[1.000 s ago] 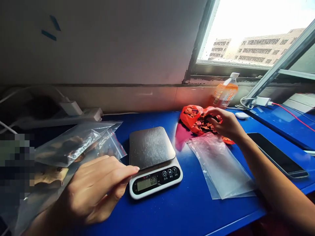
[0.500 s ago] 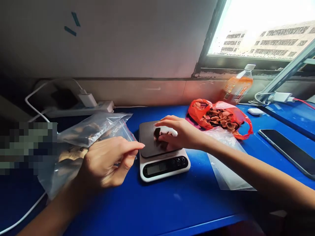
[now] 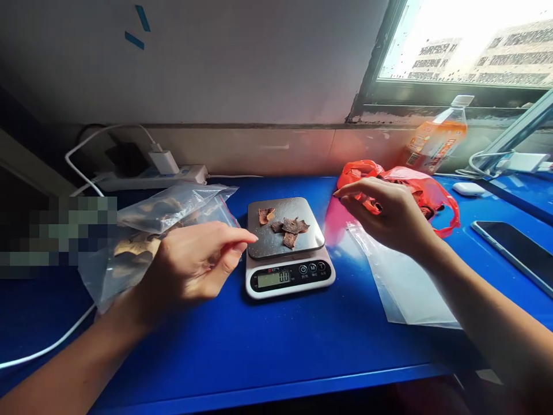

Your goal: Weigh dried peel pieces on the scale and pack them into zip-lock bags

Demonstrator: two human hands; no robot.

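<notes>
A white kitchen scale [image 3: 254,288] stands in the middle of the blue desk, its display reading 0.0. Several brown, rough dried pieces [image 3: 291,226] lie on its metal plate, one apart from the others. My left hand [image 3: 203,259] hovers at the scale's left edge, fingers curled, index finger stretched close above the thumb, with nothing visible in it. Right of the scale, my right hand [image 3: 389,213] is raised in front of the red plastic bag [image 3: 449,216], fingers stretched and thumb apart. It partly hides the bag and the dried pieces inside.
Clear zip bags [image 3: 151,213] with dried slices lie at left. A flat clear bag [image 3: 415,294] lies under my right forearm. Farther right are a phone [image 3: 514,251] and a white case [image 3: 469,189]. A bottle [image 3: 438,141] and a power strip [image 3: 190,176] stand by the wall.
My right hand has left the scale plate and moved right toward the red bag, leaving dried pieces on the plate. My left hand keeps its pose. The view has shifted slightly.
</notes>
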